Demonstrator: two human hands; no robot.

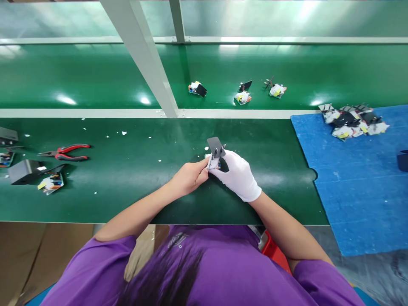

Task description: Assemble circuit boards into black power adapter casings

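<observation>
Dark hair (153, 282): nearest.
Circuit board (215, 163): pinched by left hand (193, 176), gloved right hand (238, 175); partly covered.
Black pin plate (214, 145): long axis forward, slightly left.
Pliers (72, 157): left, tips leftward.

The single view looks from the wearer's head, facing forward and steeply down over the green worktop (127, 191). Nearest is the purple shirt (229, 263) at six o'clock, seen from above; a little farther off, the left hand (191, 175) and gloved right hand (239, 175) meet near the dial's centre. The wide field takes in pliers (72, 157) toward nine, a blue mat (363, 182) toward three and, farthest off, a shiny panel (255, 23) at twelve.
</observation>
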